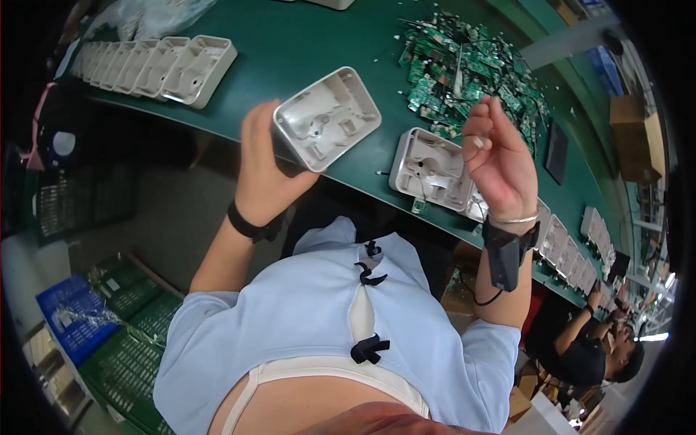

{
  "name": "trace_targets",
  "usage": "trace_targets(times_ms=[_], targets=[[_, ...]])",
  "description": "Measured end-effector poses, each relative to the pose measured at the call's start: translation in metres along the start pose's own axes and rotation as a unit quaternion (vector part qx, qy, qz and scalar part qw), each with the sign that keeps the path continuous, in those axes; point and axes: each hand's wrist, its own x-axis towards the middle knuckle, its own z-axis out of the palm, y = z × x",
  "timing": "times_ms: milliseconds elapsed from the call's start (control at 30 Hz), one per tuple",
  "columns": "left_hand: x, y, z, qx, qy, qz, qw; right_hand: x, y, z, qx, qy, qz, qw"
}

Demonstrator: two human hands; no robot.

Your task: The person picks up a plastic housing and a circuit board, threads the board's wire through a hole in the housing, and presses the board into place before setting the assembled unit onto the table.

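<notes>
My left hand [262, 163] grips a white plastic housing [335, 116] by its left end, tilted over the front edge of the green table [290, 43]. The open inside of the housing shows moulded posts and ribs. My right hand [504, 159] is raised palm up with its fingers curled in toward the thumb; whatever may be between the fingertips is too small to make out. Below and beside it lies another white housing [424, 163] with a dark wire inside and a small green circuit board [419, 206] at its front edge. My right wrist partly hides the housings behind it.
A heap of green circuit boards [464, 69] spreads across the far right. Nested white housings [145, 69] line the left; more housings [565, 250] run along the right. A dark flat slab [557, 151] lies beyond my right hand. Green crates [138, 355] stand lower left; a co-worker [587, 348] sits right.
</notes>
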Motion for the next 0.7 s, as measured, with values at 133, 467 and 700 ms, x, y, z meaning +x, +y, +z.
trace_targets(times_ms=[133, 467, 700], targets=[[-0.007, 0.003, 0.000, -0.058, -0.005, -0.034, 0.998, 0.014, 0.055, 0.025, -0.107, 0.072, -0.057, 0.990], [-0.014, -0.010, 0.005, -0.131, -0.010, -0.034, 0.991, 0.041, 0.134, 0.041, -0.389, 0.093, -0.111, 0.910], [-0.017, -0.014, 0.001, -0.120, -0.034, -0.037, 0.991, 0.050, 0.146, 0.032, -0.411, 0.086, -0.075, 0.904]])
